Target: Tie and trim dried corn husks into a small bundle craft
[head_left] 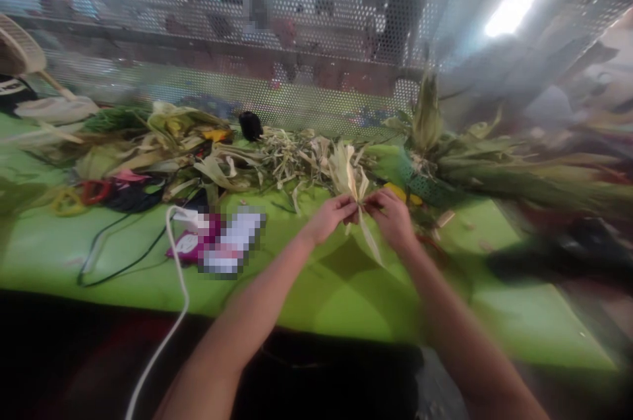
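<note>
One lime-green table stretches before us. Over it, near twelve o'clock, stands a pale, husk-like bundle, its long axis running from eleven, fanned out, to five, trailing; our left hand pinches its middle from nine o'clock, our right hand from three, both equally near

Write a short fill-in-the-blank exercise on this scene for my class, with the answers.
The left hand and right hand hold a pale corn ____.
The tabletop is ____.
The cable crossing the tabletop's near edge is ____.
In the picture, the purple packet lies to the ____ of both hands.

Missing words: husk; green; white; left.
</note>
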`<state>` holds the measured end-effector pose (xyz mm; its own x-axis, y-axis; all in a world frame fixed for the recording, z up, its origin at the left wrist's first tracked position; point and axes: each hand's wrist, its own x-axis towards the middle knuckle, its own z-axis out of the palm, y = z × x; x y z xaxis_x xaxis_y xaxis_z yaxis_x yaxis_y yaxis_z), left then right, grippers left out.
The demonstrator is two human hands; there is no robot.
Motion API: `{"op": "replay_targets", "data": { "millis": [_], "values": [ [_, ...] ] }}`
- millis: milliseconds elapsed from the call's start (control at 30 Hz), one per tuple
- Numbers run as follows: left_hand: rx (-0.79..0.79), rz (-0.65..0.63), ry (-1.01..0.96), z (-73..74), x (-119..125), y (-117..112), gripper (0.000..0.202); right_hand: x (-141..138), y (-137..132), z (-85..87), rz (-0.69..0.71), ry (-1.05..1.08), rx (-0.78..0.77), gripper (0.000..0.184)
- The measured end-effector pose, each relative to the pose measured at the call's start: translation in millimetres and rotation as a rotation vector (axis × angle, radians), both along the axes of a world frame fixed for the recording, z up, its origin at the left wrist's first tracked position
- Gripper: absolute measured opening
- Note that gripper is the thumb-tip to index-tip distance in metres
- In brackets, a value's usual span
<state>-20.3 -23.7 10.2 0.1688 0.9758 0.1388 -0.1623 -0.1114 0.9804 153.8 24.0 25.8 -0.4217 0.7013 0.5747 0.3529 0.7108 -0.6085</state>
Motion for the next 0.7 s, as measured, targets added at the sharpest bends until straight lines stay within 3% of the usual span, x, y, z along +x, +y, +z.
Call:
{"op": "replay_targets", "data": {
  "millis": [100,267,567,700],
  "values": [
    [0.014,-0.012,0.088,2.0,-2.3,-0.3,0.031,0.5,-0.4,1.6,0.023,0.057,-0.152,0.005],
    [0.068,-0.033,0.282,2.4,-0.9,-0.1,0.028,-0.1,-5.6,8.5,0.034,0.257,-0.481,0.02],
    [0.247,-0.006,0.464,4.6,4.7,-9.2,0.021,-5.5,-5.9,10.2,0.044,0.294,-0.641,0.017],
    [0.236,0.009,0.408,7.9,6.5,-9.0,0.022,-6.2,-9.2,8.9,-0.032,0.339,-0.567,0.017]
  ]
}}
